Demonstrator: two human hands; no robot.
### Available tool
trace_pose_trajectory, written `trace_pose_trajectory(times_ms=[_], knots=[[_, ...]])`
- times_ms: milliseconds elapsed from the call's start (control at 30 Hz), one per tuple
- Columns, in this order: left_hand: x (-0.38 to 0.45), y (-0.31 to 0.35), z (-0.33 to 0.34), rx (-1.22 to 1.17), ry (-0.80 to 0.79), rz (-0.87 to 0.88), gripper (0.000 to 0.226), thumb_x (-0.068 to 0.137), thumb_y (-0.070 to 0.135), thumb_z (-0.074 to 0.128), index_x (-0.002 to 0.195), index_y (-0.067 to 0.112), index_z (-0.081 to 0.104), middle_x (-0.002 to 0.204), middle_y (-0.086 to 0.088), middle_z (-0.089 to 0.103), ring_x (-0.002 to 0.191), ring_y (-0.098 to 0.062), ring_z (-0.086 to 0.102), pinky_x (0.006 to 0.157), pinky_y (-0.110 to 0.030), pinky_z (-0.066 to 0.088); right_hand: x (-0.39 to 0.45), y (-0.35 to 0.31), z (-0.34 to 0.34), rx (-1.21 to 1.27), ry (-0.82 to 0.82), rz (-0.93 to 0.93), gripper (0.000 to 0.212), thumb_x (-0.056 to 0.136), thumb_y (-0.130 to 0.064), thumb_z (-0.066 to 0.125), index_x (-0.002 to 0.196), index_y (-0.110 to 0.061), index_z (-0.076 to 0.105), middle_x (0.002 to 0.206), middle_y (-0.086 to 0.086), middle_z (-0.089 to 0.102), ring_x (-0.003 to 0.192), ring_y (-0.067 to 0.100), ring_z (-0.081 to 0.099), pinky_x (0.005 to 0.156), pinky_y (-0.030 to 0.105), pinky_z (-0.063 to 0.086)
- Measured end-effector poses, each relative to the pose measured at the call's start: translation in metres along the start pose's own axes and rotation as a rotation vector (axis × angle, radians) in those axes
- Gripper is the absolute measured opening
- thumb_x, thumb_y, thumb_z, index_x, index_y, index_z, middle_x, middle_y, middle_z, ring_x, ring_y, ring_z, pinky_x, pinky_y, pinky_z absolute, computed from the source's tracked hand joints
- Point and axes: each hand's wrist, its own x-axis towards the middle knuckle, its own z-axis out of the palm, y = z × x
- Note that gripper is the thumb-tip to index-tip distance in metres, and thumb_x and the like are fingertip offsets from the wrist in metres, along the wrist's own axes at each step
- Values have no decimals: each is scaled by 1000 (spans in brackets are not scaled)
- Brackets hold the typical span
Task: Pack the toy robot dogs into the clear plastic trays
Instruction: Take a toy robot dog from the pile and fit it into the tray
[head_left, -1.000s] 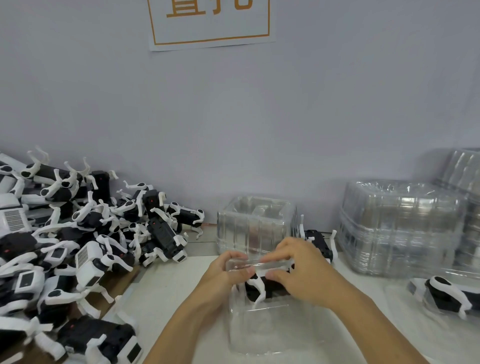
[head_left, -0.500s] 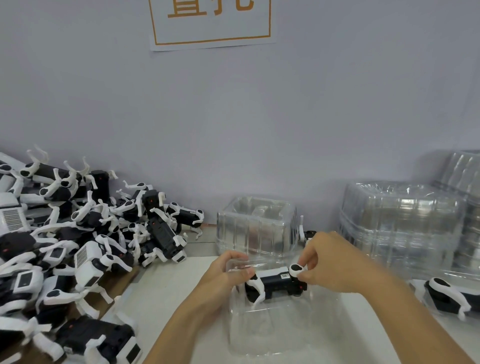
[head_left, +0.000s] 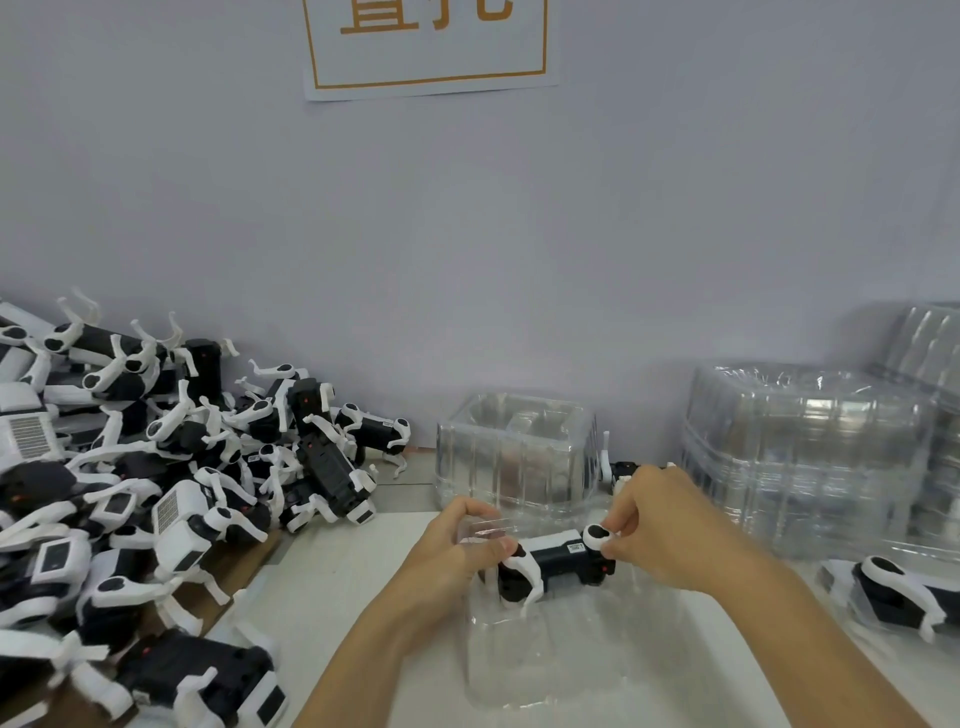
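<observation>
Two bare hands meet over a clear plastic tray (head_left: 545, 670) on the white table (head_left: 332, 597), low in the scene at about 6 o'clock. The left hand (head_left: 457, 551) curls its fingers and thumb around the tray's far left rim, pinching the thin plastic. The right hand (head_left: 660, 530) pinches a rounded white leg joint on a toy robot dog (head_left: 556, 564), black-bodied with white legs, which lies lengthwise between the two hands, at the tray's far end. The tray is so transparent that its edges are hard to trace, and I cannot tell whether the dog is fully seated in it. A small white label on the dog's body is too small to read.

Just beyond the hands, at 12 o'clock, stands a stack of clear trays (head_left: 517, 452); a second dog (head_left: 621, 470) behind the right hand is mostly hidden. At 3 o'clock rise taller tray stacks (head_left: 810, 457), cut off by the right edge, with another dog (head_left: 898, 597) lying in a tray below them. At 9 o'clock a big tangled heap of dogs (head_left: 156, 467) runs off the left edge. High on the grey wall at 12 o'clock, a white sign (head_left: 426, 47) with an orange border carries orange characters, cropped and unreadable.
</observation>
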Motion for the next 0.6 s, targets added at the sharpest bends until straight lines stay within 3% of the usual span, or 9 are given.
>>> trace_pose_trajectory(times_ms=[67,133,233,300,367,467,600], knots=[[-1,1,2,7,16,-3,35,70,36,80,102,33,66,108,13,72,103,-7,68,89,-28,47,1,0,0,-27,-15,-4,35,82,-21,79,57,-2,62,51,0,29,57,21,23,100,45,47],[-2,1,4,14,38,-7,31,80,29,80,107,29,65,109,13,71,98,-2,68,86,-26,46,0,-1,-1,-21,-26,12,35,81,-22,80,58,-2,63,51,0,32,59,21,28,96,40,49],[-3,1,5,22,65,-6,25,87,23,76,109,27,65,110,12,71,100,-4,67,85,-25,45,0,-2,0,-10,-18,25,27,82,-26,80,63,-9,71,55,1,52,64,21,48,85,35,53],[-4,2,6,13,68,0,25,87,22,75,109,27,65,110,11,71,100,-5,67,84,-24,45,1,-1,1,-35,-10,18,19,84,-28,78,79,-10,75,72,4,67,71,19,56,81,33,54],[-5,4,7,-3,68,9,27,85,24,77,109,26,65,110,9,71,100,-8,68,83,-25,45,-1,-4,0,-46,2,-17,19,86,-35,74,99,-21,73,88,-9,63,79,9,54,76,27,50],[-5,4,8,-30,56,27,40,70,35,78,107,26,65,101,11,73,97,-10,69,82,-26,45,-2,-16,3,42,39,-157,26,87,-47,68,113,-41,64,94,-25,48,92,-1,47,79,20,38],[-1,-2,11,-100,75,36,23,70,31,68,93,29,68,99,-1,74,91,-15,71,79,-28,48,-5,-32,23,131,-56,-241,33,87,-59,60,119,-49,58,105,-23,51,108,-1,46,95,28,42]])
